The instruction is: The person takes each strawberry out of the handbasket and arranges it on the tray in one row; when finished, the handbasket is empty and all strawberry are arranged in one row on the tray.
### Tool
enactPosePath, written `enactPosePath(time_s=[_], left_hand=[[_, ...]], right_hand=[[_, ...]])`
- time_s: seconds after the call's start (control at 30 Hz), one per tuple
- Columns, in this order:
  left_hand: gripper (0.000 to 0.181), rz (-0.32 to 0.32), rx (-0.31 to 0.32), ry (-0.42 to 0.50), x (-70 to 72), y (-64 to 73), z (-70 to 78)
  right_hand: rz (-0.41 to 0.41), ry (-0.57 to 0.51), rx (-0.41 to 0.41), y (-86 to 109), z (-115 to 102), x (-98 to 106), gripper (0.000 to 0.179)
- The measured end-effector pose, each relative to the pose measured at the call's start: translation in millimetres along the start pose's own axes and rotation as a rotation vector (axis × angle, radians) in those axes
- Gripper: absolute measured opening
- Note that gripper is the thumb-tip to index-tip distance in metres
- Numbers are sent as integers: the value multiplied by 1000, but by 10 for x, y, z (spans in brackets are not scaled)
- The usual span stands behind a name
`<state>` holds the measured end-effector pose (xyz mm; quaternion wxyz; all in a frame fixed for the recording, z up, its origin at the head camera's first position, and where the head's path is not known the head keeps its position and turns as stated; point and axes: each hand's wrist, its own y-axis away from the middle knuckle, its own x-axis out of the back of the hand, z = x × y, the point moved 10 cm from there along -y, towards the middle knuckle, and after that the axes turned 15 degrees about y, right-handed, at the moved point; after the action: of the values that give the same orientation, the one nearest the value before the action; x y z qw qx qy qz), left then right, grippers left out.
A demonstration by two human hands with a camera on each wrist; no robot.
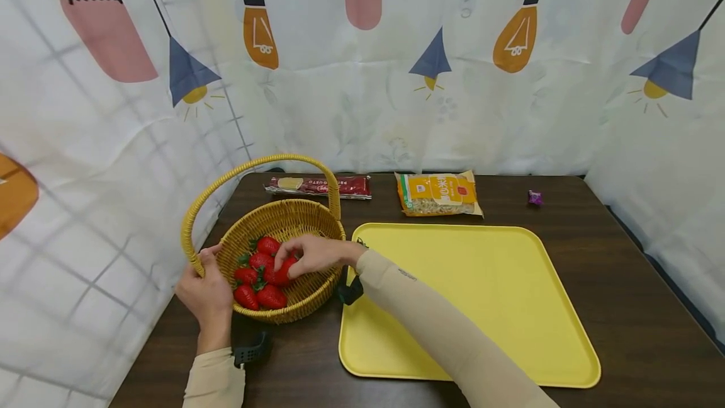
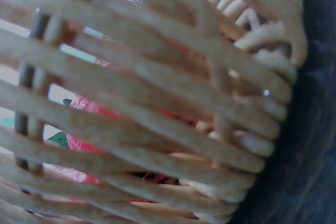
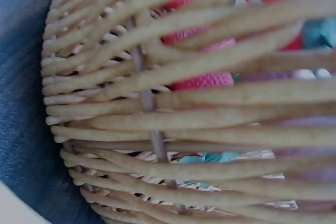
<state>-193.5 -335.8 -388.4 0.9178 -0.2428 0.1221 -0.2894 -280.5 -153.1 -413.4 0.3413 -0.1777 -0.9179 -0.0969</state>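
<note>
A yellow wicker basket (image 1: 311, 219) with a tall hoop handle stands at the left of the table. Several red strawberries (image 1: 270, 296) with green leaves lie inside it. My left hand (image 1: 208, 285) grips the basket's left rim, near the foot of the handle. Reaching in over the right rim, my right hand (image 1: 314, 253) pinches one strawberry (image 1: 286, 267) between thumb and fingers. The left wrist view is filled by the basket's woven wall (image 2: 131, 77), with red showing through the gaps. Woven wall (image 3: 157, 98) also fills the right wrist view, where both hands are hidden.
Right of the basket lies a yellow tray (image 1: 470, 301), under the right forearm. Behind them are a dark red packet (image 1: 354, 187), a yellow-orange bag (image 1: 438, 194) and a small purple wrapped piece (image 1: 535, 198). A patterned curtain (image 1: 340, 112) hangs at the table's back edge.
</note>
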Motion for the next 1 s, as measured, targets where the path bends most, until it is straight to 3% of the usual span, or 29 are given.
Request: enactPosePath(time_s=[0.13,0.47,0.7,1.0], left_hand=[[40,-2,-2,-12,4,-2,-10],[40,-5,-11,-4,6,-12,-1],[42,18,18,15,9,0,-38],[41,12,13,21,-1,-2,-27]], right_hand=[[133,34,0,92,-41,129,23],[379,-40,12,490,7,377,27],[488,-151,-38,816,149,453,34],[595,-212,-82,1148,331,491,30]])
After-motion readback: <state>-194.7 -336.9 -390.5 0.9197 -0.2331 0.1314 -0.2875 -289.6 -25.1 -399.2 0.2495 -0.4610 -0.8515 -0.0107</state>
